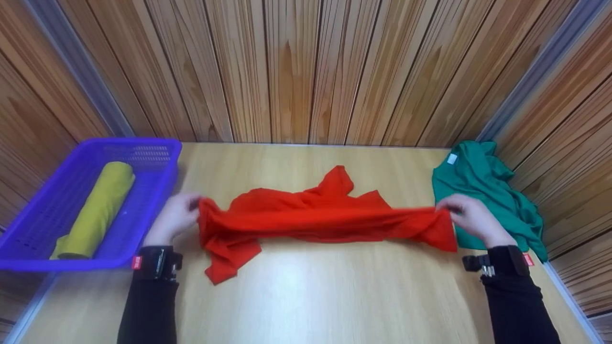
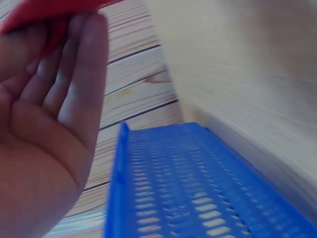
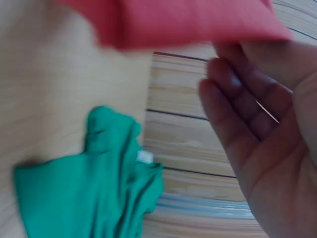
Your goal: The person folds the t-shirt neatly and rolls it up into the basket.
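A red garment [image 1: 306, 220], probably a shirt, stretches sideways across the middle of the table in the head view. My left hand [image 1: 176, 217] pinches its left end, and my right hand [image 1: 471, 217] pinches the right end. The edge between the hands is pulled taut, while the rest of the cloth lies rumpled behind it and a flap hangs at the left. In the left wrist view, red cloth [image 2: 49, 12] is caught between thumb and fingers. The right wrist view shows the red cloth [image 3: 193, 22] at the thumb and fingers of that hand.
At the left stands a purple plastic basket [image 1: 165, 191] holding a rolled yellow cloth [image 1: 98, 210]. A crumpled green garment [image 1: 483, 186] with a white label lies at the right, close to the right hand. Wood-panelled walls [image 1: 291, 71] enclose the table at the back and sides.
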The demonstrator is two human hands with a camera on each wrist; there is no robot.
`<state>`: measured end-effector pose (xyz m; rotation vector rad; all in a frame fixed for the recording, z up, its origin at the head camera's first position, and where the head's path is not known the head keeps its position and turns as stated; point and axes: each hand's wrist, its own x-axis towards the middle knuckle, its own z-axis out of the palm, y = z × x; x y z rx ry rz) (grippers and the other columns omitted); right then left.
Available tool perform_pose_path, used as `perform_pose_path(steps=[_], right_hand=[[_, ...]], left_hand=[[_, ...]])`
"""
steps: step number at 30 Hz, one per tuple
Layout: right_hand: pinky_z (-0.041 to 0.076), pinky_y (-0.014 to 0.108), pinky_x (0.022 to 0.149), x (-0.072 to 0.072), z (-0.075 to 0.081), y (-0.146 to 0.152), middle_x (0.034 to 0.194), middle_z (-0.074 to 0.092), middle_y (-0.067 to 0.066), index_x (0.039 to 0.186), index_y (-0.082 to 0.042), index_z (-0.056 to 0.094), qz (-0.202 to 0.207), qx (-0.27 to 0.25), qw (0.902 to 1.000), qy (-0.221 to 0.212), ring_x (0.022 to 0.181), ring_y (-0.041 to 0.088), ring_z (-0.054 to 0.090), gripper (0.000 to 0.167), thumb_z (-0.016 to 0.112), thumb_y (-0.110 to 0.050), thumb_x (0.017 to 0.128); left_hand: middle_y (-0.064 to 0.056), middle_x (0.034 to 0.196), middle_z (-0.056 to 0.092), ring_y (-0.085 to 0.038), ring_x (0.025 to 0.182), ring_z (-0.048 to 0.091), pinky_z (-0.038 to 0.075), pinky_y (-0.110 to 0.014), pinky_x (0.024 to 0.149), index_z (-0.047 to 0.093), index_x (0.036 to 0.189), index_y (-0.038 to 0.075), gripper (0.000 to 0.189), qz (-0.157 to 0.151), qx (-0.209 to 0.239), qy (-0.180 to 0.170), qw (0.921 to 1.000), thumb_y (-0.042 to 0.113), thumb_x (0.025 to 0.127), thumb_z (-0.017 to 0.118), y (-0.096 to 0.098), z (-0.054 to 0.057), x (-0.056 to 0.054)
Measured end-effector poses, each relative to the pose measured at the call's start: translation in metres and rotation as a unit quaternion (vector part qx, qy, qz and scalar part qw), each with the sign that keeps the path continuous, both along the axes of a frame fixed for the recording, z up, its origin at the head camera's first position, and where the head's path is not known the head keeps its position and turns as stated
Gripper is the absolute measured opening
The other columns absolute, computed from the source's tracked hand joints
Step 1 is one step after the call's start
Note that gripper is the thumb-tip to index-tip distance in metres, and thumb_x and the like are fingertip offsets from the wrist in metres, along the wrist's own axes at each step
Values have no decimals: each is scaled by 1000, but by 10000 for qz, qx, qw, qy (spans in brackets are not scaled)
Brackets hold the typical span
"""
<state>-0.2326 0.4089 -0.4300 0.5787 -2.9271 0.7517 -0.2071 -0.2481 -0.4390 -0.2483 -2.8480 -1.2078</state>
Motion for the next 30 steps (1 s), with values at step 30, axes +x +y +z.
perform_pose_path(steps=[30], right_hand=[[51,53,89,-26,8,-51,108,68,20,116,4,64,-102,230,9911,-1305,98,36,62,30,68,-16,94]], left_hand=[[-22,106,67,-39,99,61,47,-54,88,66,112,-6,25,225,-1553,-740,9848,6,92,59,49,6,-34]])
